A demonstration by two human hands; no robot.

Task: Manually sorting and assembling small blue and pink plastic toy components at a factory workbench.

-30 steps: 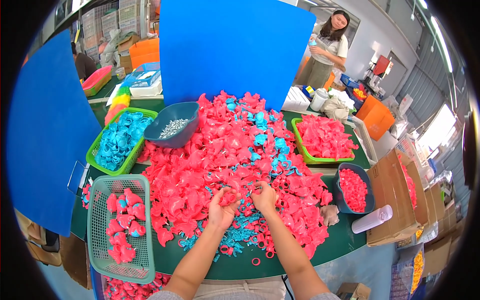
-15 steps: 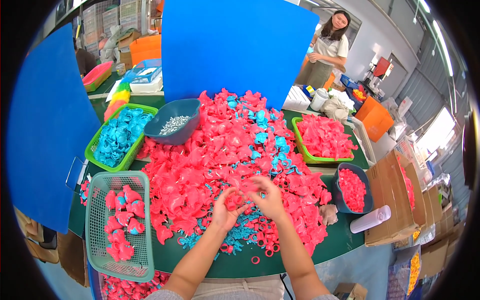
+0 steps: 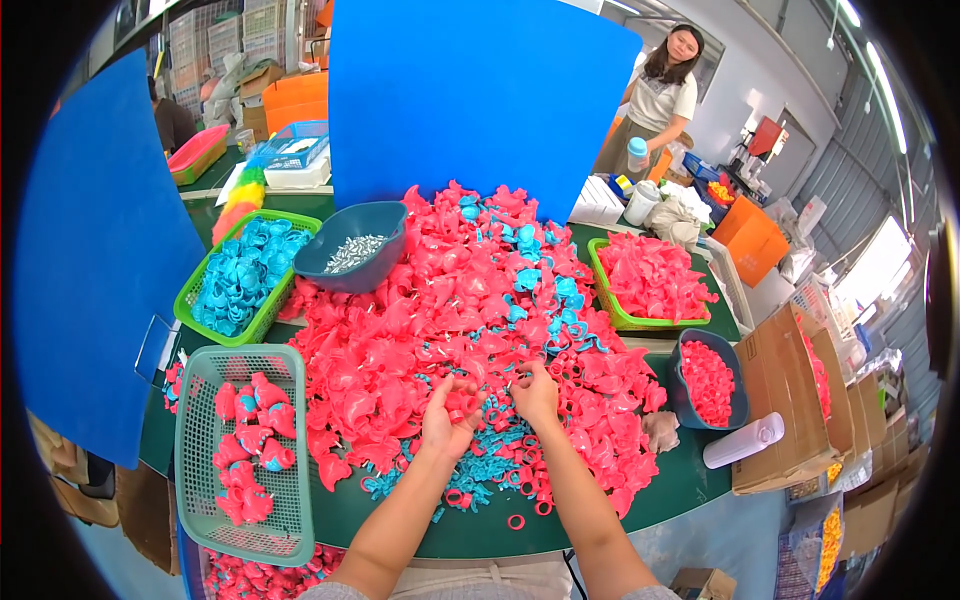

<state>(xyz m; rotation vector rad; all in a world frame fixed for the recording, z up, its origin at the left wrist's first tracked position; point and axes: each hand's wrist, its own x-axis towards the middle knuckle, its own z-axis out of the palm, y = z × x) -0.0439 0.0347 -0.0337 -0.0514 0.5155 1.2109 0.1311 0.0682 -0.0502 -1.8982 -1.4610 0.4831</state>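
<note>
My left hand (image 3: 447, 422) is palm up over the near part of the pile, its fingers curled round a pink plastic part (image 3: 461, 404) with a ring-like end. To its right, my right hand (image 3: 537, 396) reaches down to the pile with its fingers bent together; whatever is between the fingertips is hidden. Around both hands spreads a big heap of pink moulded plastic shells (image 3: 390, 330), with blue curved pieces (image 3: 528, 279) running through it. Just below the hands lie small blue parts (image 3: 470, 475) and loose pink rings (image 3: 516, 521) on the green table (image 3: 400, 530).
At left stands a grey-green basket (image 3: 190, 450) with several joined pink-and-blue pieces. Beyond it are a green basket (image 3: 262, 330) of blue parts and a bowl (image 3: 392, 240) of metal pins. Right: a green basket (image 3: 655, 323), dark tub (image 3: 735, 415), lilac bottle (image 3: 745, 441). A person (image 3: 665, 95) stands behind.
My hands have moved apart: the right has gone down to the pile, while the left keeps the pink part. The person behind has lowered a blue-topped bottle.
</note>
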